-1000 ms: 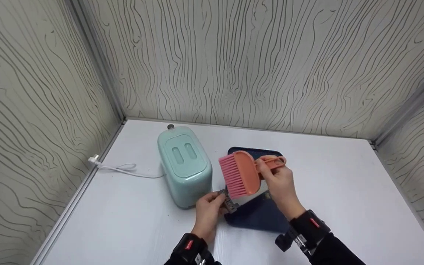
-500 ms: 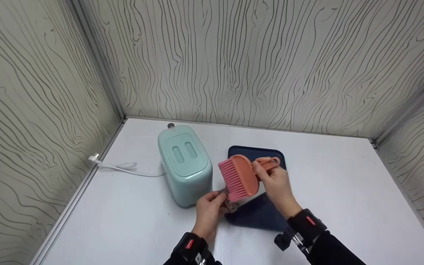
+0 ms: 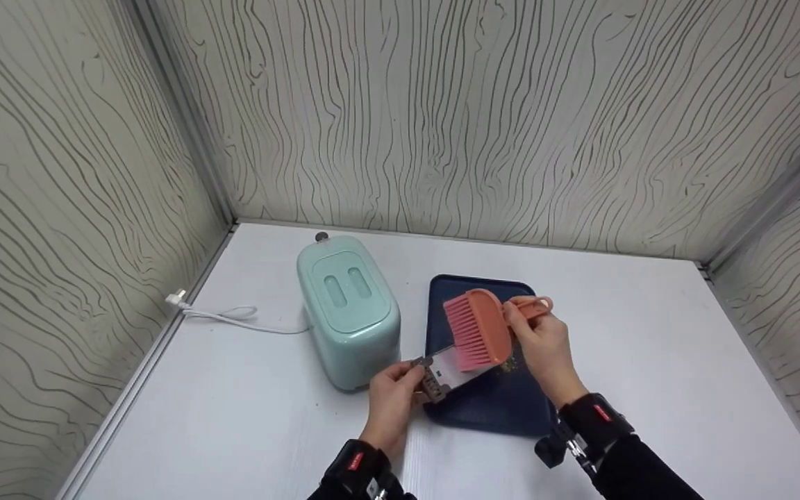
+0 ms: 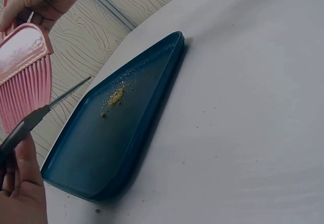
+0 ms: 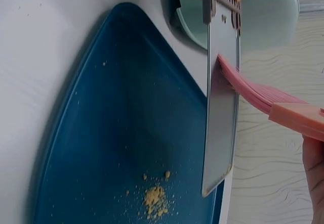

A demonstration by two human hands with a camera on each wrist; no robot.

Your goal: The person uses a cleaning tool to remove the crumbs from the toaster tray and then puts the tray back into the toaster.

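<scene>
My left hand grips the grey slotted end of a flat metal crumb tray, held slanting over a dark blue tray. My right hand holds an orange hand brush by its looped handle. In the right wrist view the brush's pink bristles bend against the crumb tray's flat face. Below, a small heap of yellowish crumbs lies in the blue tray, with finer specks scattered round it. In the head view the brush head covers the far part of the crumb tray.
A mint-green toaster with a lid on top stands just left of the blue tray. Its white cord runs left to a plug near the table's edge. Some loose crumbs dot the white table. Patterned panels rise behind and at both sides.
The brush first moved slightly down-left over the crumb tray's grey end, then swept right along it, exposing more of the metal face. The left hand has stayed nearly in place.
</scene>
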